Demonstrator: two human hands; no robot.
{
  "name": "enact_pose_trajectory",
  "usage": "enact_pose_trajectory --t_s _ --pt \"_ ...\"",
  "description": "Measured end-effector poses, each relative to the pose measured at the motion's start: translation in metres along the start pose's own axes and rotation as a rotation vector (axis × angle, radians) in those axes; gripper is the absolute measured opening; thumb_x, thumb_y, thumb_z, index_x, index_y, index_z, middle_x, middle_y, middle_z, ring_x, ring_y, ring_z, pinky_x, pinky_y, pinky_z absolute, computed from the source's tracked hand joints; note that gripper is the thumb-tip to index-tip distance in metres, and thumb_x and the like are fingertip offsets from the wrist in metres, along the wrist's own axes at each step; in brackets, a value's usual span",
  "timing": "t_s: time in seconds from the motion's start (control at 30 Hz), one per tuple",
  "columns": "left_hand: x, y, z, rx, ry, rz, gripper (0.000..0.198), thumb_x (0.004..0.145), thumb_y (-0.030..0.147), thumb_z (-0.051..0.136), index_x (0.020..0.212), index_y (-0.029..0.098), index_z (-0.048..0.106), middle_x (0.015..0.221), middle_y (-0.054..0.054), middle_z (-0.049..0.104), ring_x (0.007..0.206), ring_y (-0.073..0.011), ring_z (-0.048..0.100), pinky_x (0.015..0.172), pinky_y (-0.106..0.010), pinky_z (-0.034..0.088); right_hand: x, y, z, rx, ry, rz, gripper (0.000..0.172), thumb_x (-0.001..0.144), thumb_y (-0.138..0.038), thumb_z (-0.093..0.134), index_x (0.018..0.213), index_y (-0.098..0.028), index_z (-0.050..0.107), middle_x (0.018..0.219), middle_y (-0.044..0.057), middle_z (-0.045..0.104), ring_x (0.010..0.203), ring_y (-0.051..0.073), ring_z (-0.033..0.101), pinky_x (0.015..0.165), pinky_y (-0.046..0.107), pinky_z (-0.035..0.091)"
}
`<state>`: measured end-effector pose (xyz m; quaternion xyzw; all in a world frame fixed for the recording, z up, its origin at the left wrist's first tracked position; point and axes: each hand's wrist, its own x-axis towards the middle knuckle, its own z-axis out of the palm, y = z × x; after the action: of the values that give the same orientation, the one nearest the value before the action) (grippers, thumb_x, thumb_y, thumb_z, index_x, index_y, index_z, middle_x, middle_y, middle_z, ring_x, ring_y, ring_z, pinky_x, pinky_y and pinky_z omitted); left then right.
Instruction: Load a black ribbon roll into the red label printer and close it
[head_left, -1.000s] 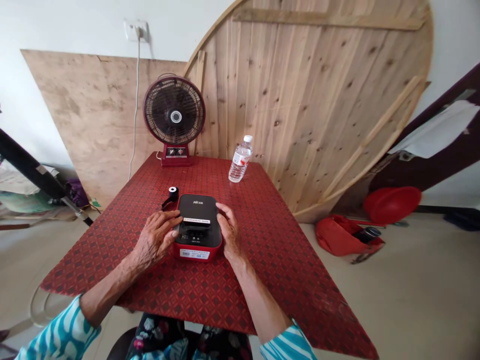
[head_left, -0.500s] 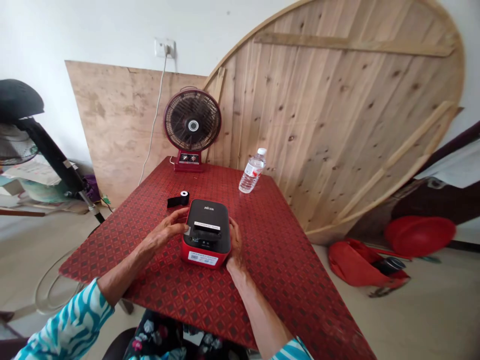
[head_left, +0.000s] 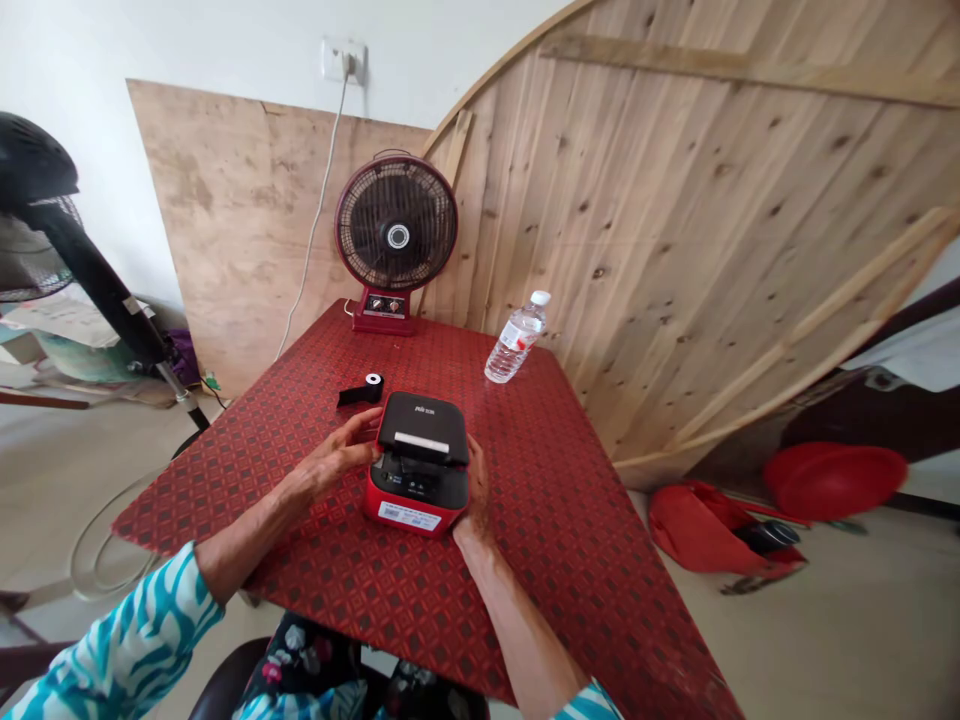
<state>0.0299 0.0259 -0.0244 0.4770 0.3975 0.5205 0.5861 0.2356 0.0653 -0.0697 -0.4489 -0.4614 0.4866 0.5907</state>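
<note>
A red and black label printer (head_left: pixel 411 493) sits on the patterned red table. Its black lid (head_left: pixel 424 418) is tilted up a little at the front, leaving a gap above the button panel. My left hand (head_left: pixel 341 452) presses against the printer's left side, with the thumb at the lid's edge. Around the right side wraps my right hand (head_left: pixel 474 500), its fingertips partly hidden behind the body. Just beyond the left hand lies a small black roll (head_left: pixel 373 388) with a white core and a loose strip.
A clear plastic bottle (head_left: pixel 516 340) stands at the table's back right. At the back left is a dark red fan (head_left: pixel 396 240), with a cord hanging near it from a wall socket (head_left: pixel 343 62). A large round wooden panel (head_left: pixel 645 240) leans against the wall behind.
The printer's lid has come up at its front edge; before, it lay closed. Both hands stay at the printer's sides. The view has shifted slightly.
</note>
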Motion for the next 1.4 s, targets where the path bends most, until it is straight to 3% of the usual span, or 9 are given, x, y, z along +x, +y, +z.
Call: enact_pose_trajectory --t_s 0.4,0.47,0.57,0.63,0.77,0.93,1.1,1.27,1.4 --pt "-0.003 0.003 0.004 0.12 0.034 0.039 0.069 0.072 0.025 0.056 0.14 0.019 0.044 0.132 -0.012 0.061 0.123 -0.0306 0.054 0.096 -0.043 0.048 0.006 0.004 0.0 -0.036 0.004 -0.057 0.053 0.084 -0.056 0.049 0.123 -0.021 0.06 0.128 0.008 0.063 0.117 0.025 0.056 0.096 0.04 0.043" --pt "-0.003 0.012 0.004 0.278 0.067 0.097 0.062 0.074 0.024 0.055 0.135 0.019 0.05 0.132 -0.013 0.06 0.123 -0.0305 0.054 0.097 -0.044 0.047 0.005 0.001 0.0 -0.017 -0.004 -0.049 0.052 0.084 -0.055 0.05 0.122 -0.022 0.06 0.127 0.008 0.063 0.117 0.025 0.057 0.096 0.04 0.043" --pt "0.002 0.031 0.01 0.659 0.072 0.321 0.04 0.079 0.026 0.054 0.118 0.019 0.064 0.132 -0.012 0.058 0.122 -0.028 0.054 0.101 -0.043 0.043 0.004 -0.003 0.001 0.007 -0.019 -0.056 0.05 0.084 -0.055 0.05 0.119 -0.022 0.061 0.125 0.008 0.065 0.115 0.024 0.057 0.097 0.039 0.042" --pt "0.012 0.043 0.018 0.908 -0.045 0.403 0.032 0.086 0.027 0.047 0.11 0.02 0.068 0.124 -0.011 0.063 0.117 -0.0246 0.058 0.102 -0.04 0.042 0.004 -0.003 0.002 0.011 -0.027 -0.073 0.049 0.084 -0.055 0.05 0.118 -0.022 0.062 0.124 0.007 0.064 0.116 0.024 0.057 0.099 0.039 0.041" --pt "0.048 0.055 0.036 1.203 -0.316 0.298 0.028 0.081 0.018 0.05 0.096 0.023 0.073 0.102 -0.008 0.073 0.099 -0.0252 0.066 0.092 -0.037 0.047 0.008 0.002 0.002 0.013 -0.019 -0.115 0.044 0.083 -0.052 0.051 0.114 -0.024 0.064 0.121 0.006 0.065 0.115 0.023 0.056 0.102 0.04 0.039" --pt "0.089 0.061 0.043 1.268 -0.505 0.183 0.026 0.061 0.007 0.057 0.072 0.024 0.073 0.074 -0.002 0.075 0.072 -0.0232 0.067 0.067 -0.029 0.049 0.009 0.0 0.004 0.028 -0.043 -0.128 0.04 0.085 -0.049 0.05 0.114 -0.025 0.065 0.117 0.004 0.066 0.113 0.022 0.057 0.102 0.039 0.04" --pt "0.098 0.066 0.044 1.268 -0.597 0.12 0.022 0.053 0.005 0.058 0.059 0.024 0.068 0.057 0.0 0.068 0.053 -0.0203 0.059 0.056 -0.028 0.045 0.009 -0.005 0.006 0.062 -0.036 -0.149 0.035 0.085 -0.043 0.052 0.111 -0.025 0.067 0.116 0.003 0.067 0.112 0.021 0.057 0.102 0.038 0.04" --pt "0.074 0.079 0.046 1.243 -0.508 0.168 0.025 0.065 0.014 0.062 0.085 0.024 0.074 0.079 -0.003 0.075 0.072 -0.0222 0.067 0.067 -0.03 0.05 0.011 -0.003 0.006 0.07 -0.024 -0.146 0.034 0.083 -0.043 0.053 0.11 -0.026 0.067 0.116 0.003 0.068 0.113 0.022 0.058 0.103 0.039 0.041" --pt "0.038 0.102 0.026 1.147 -0.338 0.217 0.04 0.077 0.031 0.065 0.116 0.025 0.066 0.099 -0.005 0.074 0.084 -0.022 0.068 0.072 -0.031 0.053 0.012 0.0 0.006 0.086 -0.03 -0.128 0.034 0.084 -0.043 0.054 0.111 -0.027 0.067 0.118 0.003 0.067 0.114 0.022 0.057 0.103 0.039 0.04"
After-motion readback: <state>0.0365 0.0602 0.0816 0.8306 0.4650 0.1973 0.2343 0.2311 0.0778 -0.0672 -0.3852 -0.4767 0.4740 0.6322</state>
